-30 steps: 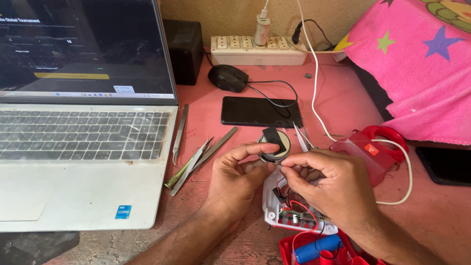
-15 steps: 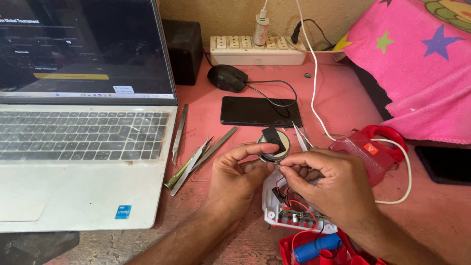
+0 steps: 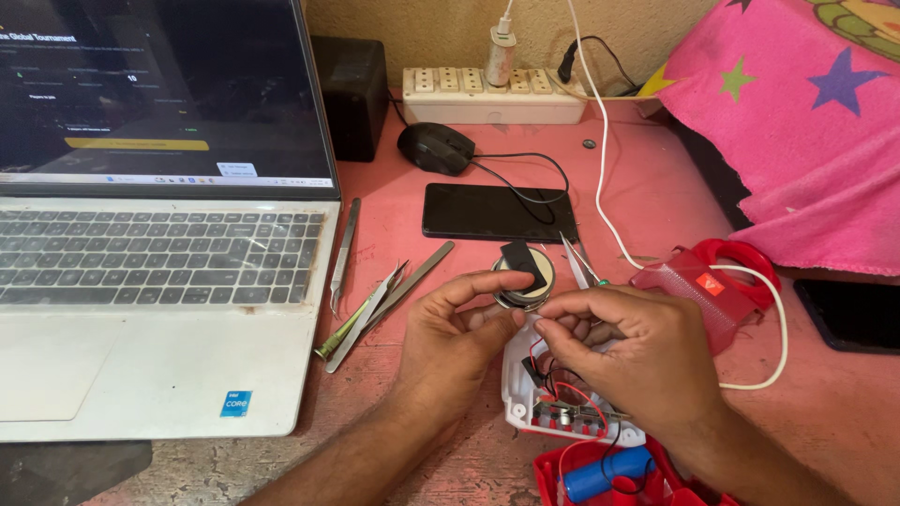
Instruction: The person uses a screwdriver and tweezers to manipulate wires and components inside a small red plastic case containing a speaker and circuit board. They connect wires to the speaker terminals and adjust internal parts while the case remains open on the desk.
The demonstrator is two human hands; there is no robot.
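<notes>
My left hand [image 3: 453, 330] pinches a small round speaker [image 3: 525, 278] with a black square patch on top, just in front of a black phone [image 3: 497, 212]. My right hand [image 3: 626, 347] has its fingers closed together right beside the speaker, over thin red and black wires [image 3: 561, 375]; what its fingertips pinch is too small to tell. Those wires run down to an open white plastic case [image 3: 522, 398] with a small circuit inside. A red housing with a blue cylinder [image 3: 600, 473] lies at the near edge.
An open laptop [image 3: 150, 281] fills the left. Tweezers and metal pry tools [image 3: 375, 298] lie beside it. A black mouse [image 3: 436, 147], a power strip [image 3: 494, 94], a white cable [image 3: 600, 178], a red plastic part [image 3: 703, 286], another phone [image 3: 853, 314] and pink cloth [image 3: 797, 122] surround the pink tabletop.
Nearly nothing has moved. Both hands stay at the speaker, with only slight shifts of the fingers.
</notes>
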